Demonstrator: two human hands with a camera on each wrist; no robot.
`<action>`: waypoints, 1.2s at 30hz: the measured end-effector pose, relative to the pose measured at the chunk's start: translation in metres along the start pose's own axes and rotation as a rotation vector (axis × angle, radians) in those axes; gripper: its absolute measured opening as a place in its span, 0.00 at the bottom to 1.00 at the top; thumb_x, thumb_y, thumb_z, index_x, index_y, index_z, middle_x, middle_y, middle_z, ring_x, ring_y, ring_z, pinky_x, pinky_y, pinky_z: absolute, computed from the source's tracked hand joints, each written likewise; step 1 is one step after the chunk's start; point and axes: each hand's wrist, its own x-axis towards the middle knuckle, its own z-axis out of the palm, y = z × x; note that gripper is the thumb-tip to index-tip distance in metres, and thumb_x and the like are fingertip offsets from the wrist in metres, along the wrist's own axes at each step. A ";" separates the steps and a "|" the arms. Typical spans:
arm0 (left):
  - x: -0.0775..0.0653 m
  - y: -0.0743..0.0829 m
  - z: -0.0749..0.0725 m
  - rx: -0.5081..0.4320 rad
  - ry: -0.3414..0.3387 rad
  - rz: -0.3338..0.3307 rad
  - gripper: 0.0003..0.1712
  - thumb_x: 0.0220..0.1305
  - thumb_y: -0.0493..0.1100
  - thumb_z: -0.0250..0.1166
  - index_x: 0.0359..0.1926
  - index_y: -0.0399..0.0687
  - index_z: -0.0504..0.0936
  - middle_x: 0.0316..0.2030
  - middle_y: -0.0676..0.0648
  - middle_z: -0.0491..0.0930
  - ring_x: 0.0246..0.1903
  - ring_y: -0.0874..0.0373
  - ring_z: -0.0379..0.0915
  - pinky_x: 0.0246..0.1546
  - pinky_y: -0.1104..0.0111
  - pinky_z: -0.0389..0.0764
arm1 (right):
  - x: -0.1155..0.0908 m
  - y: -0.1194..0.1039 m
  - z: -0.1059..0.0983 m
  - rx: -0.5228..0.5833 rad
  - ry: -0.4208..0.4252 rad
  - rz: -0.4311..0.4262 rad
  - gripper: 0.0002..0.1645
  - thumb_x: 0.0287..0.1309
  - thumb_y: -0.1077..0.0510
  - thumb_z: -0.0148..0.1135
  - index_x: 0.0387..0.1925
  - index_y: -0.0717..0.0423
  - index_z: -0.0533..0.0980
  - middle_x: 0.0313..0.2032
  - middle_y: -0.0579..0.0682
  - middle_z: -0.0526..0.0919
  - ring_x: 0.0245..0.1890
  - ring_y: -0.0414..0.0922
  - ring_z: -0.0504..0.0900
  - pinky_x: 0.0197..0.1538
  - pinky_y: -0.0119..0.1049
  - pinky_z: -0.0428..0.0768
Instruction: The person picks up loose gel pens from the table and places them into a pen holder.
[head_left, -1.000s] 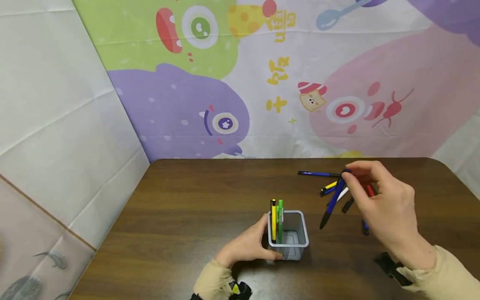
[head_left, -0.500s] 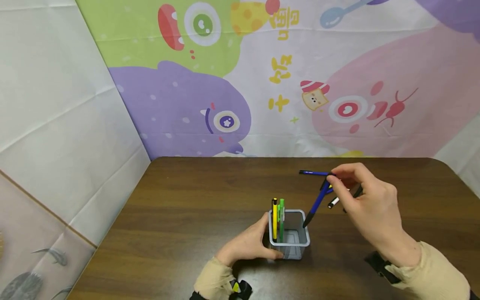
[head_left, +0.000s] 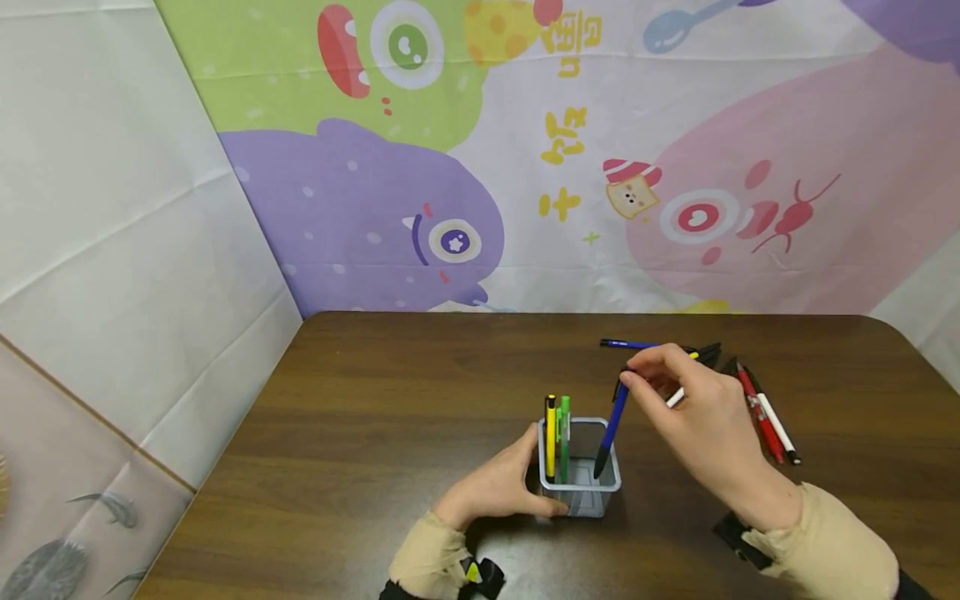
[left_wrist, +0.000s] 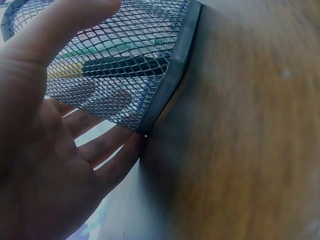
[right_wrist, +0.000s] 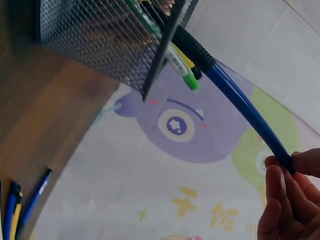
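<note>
A black wire-mesh pen holder (head_left: 590, 503) stands upright on the table. My left hand (head_left: 498, 482) grips it from the left, thumb on the near side and fingers behind, as the left wrist view shows. Inside lean a yellow-and-black pen (head_left: 551, 440) and green pens (head_left: 566, 443) at the left side. My right hand (head_left: 701, 421) pinches a blue pen (head_left: 615, 421) by its top end between thumb and fingertips. The pen slants down with its black grip end inside the holder's mouth; the right wrist view shows the blue barrel (right_wrist: 245, 107) outside the rim.
Behind and right of my right hand lie loose pens: a blue pen (head_left: 626, 343), a red pen (head_left: 763, 421), a white pen with a black tip (head_left: 778, 429) and others partly hidden by the hand. A patterned cloth (head_left: 555, 275) hangs behind the table's back edge.
My right hand has carried the blue pen left from above the loose pens to the holder, and its lower end has dropped inside the rim. My left hand stays on the holder.
</note>
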 end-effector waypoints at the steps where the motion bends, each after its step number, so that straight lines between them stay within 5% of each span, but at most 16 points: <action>1: 0.000 0.000 0.000 -0.003 -0.001 0.000 0.48 0.41 0.50 0.73 0.61 0.55 0.55 0.47 0.53 0.70 0.49 0.64 0.66 0.54 0.68 0.66 | -0.001 0.000 0.002 0.002 -0.006 0.001 0.13 0.41 0.62 0.70 0.32 0.50 0.76 0.25 0.37 0.80 0.21 0.31 0.73 0.23 0.24 0.71; 17: 0.001 -0.002 0.002 -0.032 -0.008 0.022 0.51 0.41 0.49 0.73 0.64 0.56 0.53 0.49 0.53 0.70 0.50 0.64 0.65 0.55 0.67 0.65 | -0.013 0.003 0.024 0.000 -0.107 0.004 0.10 0.45 0.60 0.68 0.30 0.49 0.75 0.24 0.36 0.79 0.23 0.31 0.73 0.24 0.34 0.73; 23: 0.000 -0.002 0.002 -0.024 0.001 0.032 0.51 0.41 0.48 0.73 0.63 0.55 0.53 0.50 0.52 0.70 0.51 0.64 0.65 0.55 0.67 0.65 | -0.017 0.005 0.031 -0.010 -0.128 -0.026 0.09 0.44 0.59 0.68 0.29 0.49 0.75 0.23 0.38 0.79 0.24 0.36 0.73 0.32 0.38 0.71; 36: 0.001 -0.002 0.001 -0.013 0.000 0.044 0.50 0.42 0.49 0.73 0.64 0.56 0.53 0.52 0.52 0.70 0.52 0.64 0.64 0.56 0.67 0.64 | -0.025 0.010 0.044 -0.018 -0.235 0.039 0.08 0.47 0.57 0.67 0.28 0.45 0.74 0.24 0.36 0.78 0.23 0.32 0.72 0.33 0.39 0.71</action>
